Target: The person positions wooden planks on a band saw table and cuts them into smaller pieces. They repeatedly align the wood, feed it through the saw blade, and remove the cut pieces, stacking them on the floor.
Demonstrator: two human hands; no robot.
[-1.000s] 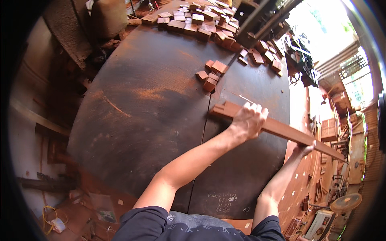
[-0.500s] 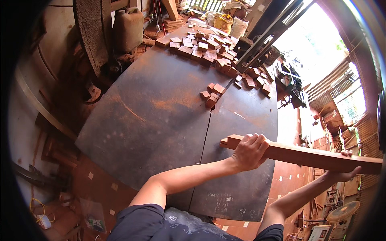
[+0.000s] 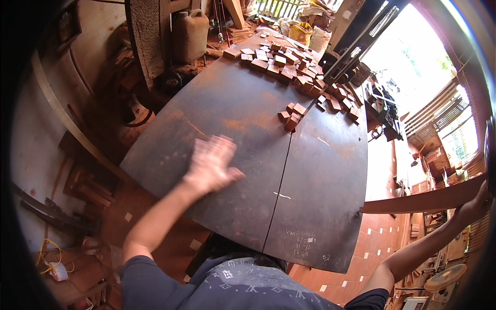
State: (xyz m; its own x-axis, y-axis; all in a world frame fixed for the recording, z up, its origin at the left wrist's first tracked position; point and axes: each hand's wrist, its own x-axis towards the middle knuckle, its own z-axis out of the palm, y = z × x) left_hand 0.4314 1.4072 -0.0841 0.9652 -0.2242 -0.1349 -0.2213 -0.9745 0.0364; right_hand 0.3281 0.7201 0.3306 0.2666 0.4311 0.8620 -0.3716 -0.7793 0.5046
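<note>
Over the left part of the dark metal saw table (image 3: 232, 206), my left hand (image 3: 211, 164) is empty, its thumb out and its fingers extended, slightly blurred by motion. My right hand (image 3: 474, 209) grips a long reddish-brown wooden board (image 3: 413, 202) from below, out at the far right. The near end of the board sits just beyond the table's right edge; its other end runs toward the rim of the view. A narrow slot (image 3: 279, 191) crosses the table up to the dark upright saw blade (image 3: 356, 49).
A small cluster of wood blocks (image 3: 292, 116) lies beside the slot. Many more offcuts (image 3: 284, 64) cover the table's far end. A plastic jerrycan (image 3: 190, 36) stands at the back left. Tiled floor (image 3: 361, 243) lies to the right, with a round fan (image 3: 445, 277) near the lower right.
My left hand has let go of the board and swung left over the table. The board, in my right hand, has moved right, off the tabletop. The view has shifted slightly.
</note>
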